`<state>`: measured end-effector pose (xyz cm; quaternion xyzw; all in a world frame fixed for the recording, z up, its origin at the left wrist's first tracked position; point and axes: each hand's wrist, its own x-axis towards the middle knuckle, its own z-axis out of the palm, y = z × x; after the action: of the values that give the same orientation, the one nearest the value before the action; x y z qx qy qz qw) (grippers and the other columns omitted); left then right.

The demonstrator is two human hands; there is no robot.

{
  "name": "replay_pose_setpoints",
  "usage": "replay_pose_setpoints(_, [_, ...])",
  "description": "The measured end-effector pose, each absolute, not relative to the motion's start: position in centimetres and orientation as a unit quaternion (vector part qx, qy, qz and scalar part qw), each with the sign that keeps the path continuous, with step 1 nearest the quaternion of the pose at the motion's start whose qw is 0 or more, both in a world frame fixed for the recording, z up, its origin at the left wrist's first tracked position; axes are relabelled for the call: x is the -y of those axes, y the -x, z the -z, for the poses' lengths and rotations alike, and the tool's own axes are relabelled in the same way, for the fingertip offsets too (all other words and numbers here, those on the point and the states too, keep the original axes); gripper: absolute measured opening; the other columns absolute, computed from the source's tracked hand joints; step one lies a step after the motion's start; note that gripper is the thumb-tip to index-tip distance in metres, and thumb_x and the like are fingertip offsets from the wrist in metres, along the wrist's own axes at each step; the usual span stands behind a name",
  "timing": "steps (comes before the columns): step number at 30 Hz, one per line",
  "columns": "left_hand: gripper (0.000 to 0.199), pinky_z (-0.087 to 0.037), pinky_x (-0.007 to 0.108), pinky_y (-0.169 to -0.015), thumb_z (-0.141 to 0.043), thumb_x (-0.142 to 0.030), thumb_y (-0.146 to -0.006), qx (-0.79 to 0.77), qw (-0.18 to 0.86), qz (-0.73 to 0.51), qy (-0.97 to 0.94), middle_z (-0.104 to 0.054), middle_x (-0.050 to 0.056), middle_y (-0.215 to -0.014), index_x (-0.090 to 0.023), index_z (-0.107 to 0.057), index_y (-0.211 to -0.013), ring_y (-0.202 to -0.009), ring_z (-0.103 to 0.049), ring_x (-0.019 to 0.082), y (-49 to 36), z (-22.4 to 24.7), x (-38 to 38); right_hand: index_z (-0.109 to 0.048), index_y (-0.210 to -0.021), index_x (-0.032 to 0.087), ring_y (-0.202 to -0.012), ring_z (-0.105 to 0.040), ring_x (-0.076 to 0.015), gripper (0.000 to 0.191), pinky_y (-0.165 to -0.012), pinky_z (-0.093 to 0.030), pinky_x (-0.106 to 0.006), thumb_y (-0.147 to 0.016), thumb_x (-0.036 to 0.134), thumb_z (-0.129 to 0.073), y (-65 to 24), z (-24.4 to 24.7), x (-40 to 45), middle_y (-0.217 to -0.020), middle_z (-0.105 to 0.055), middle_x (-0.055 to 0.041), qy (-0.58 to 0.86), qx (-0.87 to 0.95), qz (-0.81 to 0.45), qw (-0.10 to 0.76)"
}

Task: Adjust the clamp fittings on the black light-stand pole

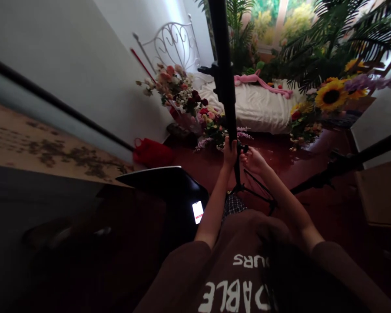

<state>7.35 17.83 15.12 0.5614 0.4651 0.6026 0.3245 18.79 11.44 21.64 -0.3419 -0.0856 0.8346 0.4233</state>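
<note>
A black light stand (228, 98) rises upright in front of me, its spread legs on the red floor. My left hand (230, 153) is closed around the lower part of its pole. Just right of the pole, my right hand (253, 161) has its fingers closed at a small black tightening knob (244, 148) on the stand. Part of the knob is hidden by the fingertips. Higher up the pole sits another black clamp collar (222, 78).
A dark chair or table (163, 178) with a lit phone (198, 212) stands left. Flower bouquets (179, 89), a white-covered bed (260, 108) and sunflowers (331, 94) lie ahead. Another black stand (342, 165) slants in at right, by a cardboard box (381, 195). A red bag (151, 152) rests left.
</note>
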Motion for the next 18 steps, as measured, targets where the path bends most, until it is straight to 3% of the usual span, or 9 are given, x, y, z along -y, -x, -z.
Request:
replay_pose_setpoints(6, [0.067,-0.049,0.026,-0.072,-0.040,-0.080,-0.082,-0.462,0.301,-0.614,-0.564,-0.062,0.003,-0.081,-0.019,-0.059,-0.100,-0.071,-0.057,0.013,-7.6,-14.8,-18.0,-0.045,-0.068,0.021,-0.036,-0.044,-0.0053,0.054,-0.036,-0.037,-0.011,-0.104,0.056,-0.024,-19.6,-21.0,-11.8,-0.045,-0.045,0.0069,0.210,0.033,-0.898,0.384])
replay_pose_setpoints(11, [0.060,-0.048,0.026,-0.073,-0.043,-0.075,-0.086,-0.469,0.280,-0.638,-0.543,-0.061,0.003,-0.078,-0.019,-0.062,-0.097,-0.072,-0.057,0.014,-8.3,-14.2,-18.3,-0.044,-0.069,0.021,-0.043,-0.055,-0.0037,0.045,-0.043,-0.045,-0.009,-0.104,0.045,-0.030,-20.8,-20.5,-12.6,-0.053,-0.058,0.0057,0.052,-0.069,-0.939,0.333])
replay_pose_setpoints(15, [0.052,-0.048,0.025,-0.071,-0.047,-0.069,-0.088,-0.469,0.274,-0.644,-0.539,-0.061,0.003,-0.076,-0.020,-0.063,-0.092,-0.070,-0.057,0.013,-8.4,-14.1,-18.4,-0.048,-0.071,0.019,-0.050,-0.063,-0.0042,0.038,-0.049,-0.052,-0.009,-0.103,0.036,-0.034,-21.6,-20.7,-14.0,-0.059,-0.065,0.0029,0.078,-0.073,-0.956,0.273])
replay_pose_setpoints(18, [0.047,-0.048,0.025,-0.070,-0.050,-0.065,-0.089,-0.466,0.273,-0.645,-0.541,-0.061,0.002,-0.076,-0.020,-0.063,-0.091,-0.069,-0.057,0.012,-8.3,-14.3,-18.4,-0.050,-0.072,0.018,-0.048,-0.062,-0.0029,0.031,-0.048,-0.050,-0.007,-0.100,0.027,-0.040,-22.0,-20.9,-14.6,-0.059,-0.065,0.0045,0.144,0.006,-0.949,0.282])
